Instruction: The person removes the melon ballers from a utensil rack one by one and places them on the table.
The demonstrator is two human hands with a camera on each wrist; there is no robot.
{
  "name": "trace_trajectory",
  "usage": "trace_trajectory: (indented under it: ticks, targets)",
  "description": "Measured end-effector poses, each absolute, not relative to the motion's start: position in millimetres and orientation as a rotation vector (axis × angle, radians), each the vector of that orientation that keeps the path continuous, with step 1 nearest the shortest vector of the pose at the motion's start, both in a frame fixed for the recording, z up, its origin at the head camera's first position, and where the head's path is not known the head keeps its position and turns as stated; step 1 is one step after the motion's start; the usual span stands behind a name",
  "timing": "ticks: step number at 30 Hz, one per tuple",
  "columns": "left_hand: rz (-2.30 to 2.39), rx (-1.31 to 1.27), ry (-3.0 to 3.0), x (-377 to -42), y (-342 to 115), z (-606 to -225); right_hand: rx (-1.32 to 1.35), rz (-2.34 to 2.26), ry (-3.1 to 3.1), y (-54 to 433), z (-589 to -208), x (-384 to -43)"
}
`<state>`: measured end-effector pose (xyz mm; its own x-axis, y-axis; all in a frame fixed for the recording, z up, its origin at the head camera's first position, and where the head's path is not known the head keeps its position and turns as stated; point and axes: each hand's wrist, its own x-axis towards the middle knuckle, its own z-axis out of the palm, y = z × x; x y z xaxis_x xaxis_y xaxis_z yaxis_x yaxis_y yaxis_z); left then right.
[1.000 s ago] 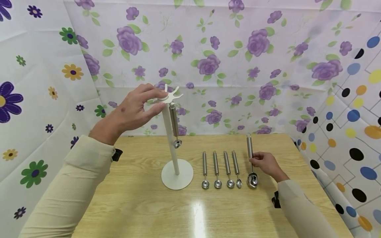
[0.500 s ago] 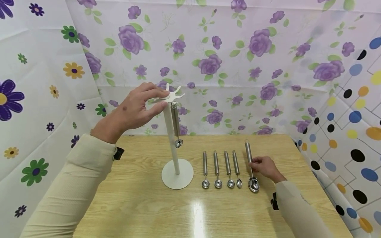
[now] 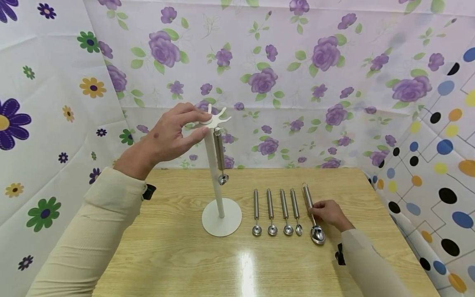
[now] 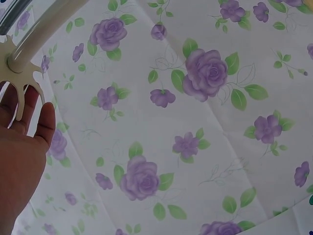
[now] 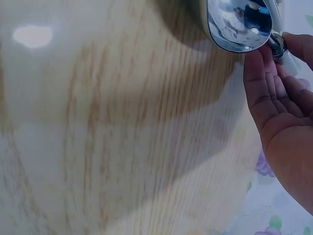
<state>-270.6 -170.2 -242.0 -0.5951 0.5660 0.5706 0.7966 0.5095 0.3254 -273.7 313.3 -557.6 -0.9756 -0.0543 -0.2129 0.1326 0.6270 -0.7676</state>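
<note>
My right hand [image 3: 331, 213] pinches the handle of a large steel ice cream scoop [image 3: 318, 234] at the right end of a row of utensils. The scoop lies slanted, bowl toward me; its shiny bowl [image 5: 239, 24] is close in the right wrist view. My left hand [image 3: 167, 132] holds the top of a white hook stand [image 3: 219, 198], fingers over the hub and thumb at its side. A small melon baller [image 3: 220, 159] hangs from one hook. In the left wrist view the stand's prongs [image 4: 20, 100] show from below, fingers behind them.
Left of the scoop, several slim steel utensils lie side by side, among them a melon baller [image 3: 256, 212] and a small oval-bowled one [image 3: 295, 212]. The wooden table [image 3: 178, 255] ends at a flowered cloth [image 3: 259, 49] behind, with patterned cloths on both sides.
My right hand has moved slightly toward me with the scoop, which has come down and turned, its handle end swinging left and its bowl right. The left hand stays on the stand.
</note>
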Motion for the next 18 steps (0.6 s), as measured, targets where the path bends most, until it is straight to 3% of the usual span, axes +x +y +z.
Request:
trace_trajectory:
  ticks: [18]
  targets:
    - [-0.831, -1.137, -2.325, -270.7, -170.0, -244.2, 0.114, -1.230, 2.640, 305.7, -563.4, -271.6]
